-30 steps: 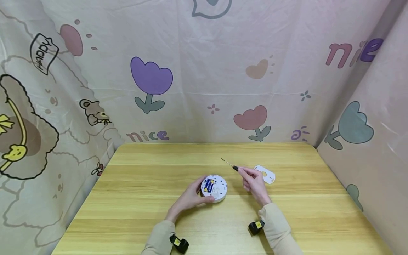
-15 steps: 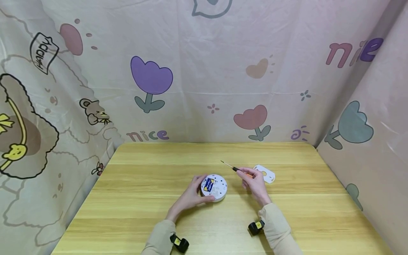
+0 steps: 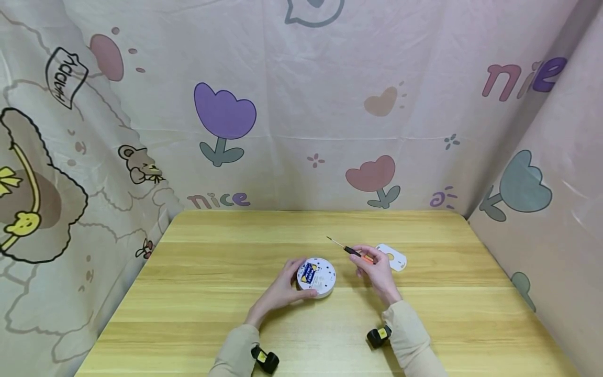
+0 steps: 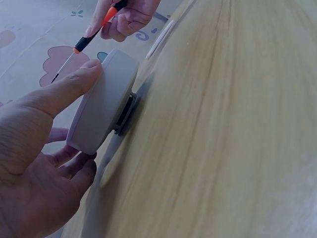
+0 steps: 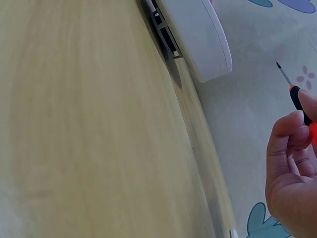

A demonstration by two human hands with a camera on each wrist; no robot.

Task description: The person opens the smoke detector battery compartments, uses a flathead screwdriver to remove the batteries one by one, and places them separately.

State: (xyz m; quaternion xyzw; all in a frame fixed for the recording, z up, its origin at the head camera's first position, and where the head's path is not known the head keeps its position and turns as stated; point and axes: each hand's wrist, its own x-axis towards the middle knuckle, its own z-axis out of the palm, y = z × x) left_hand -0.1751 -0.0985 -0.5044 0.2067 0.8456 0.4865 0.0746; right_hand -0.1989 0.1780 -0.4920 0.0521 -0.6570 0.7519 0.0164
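My left hand grips a round white smoke alarm by its rim, thumb on the near side and fingers on the far side. The alarm's back faces up, with blue-and-yellow batteries in its compartment. In the left wrist view the alarm stands on edge in the picture, a slotted part jutting from its underside toward the wood. My right hand pinches a small screwdriver with a black-and-orange handle. Its tip points up and left, apart from the alarm.
A white mounting plate with a round hole lies on the wooden table just behind my right hand. Black wrist cameras sit at both sleeves. A printed curtain closes in the back and sides.
My right fingers have shifted on the screwdriver, and more of its orange handle shows now. Its tip has moved only slightly. My left hand and the smoke alarm stay in place.
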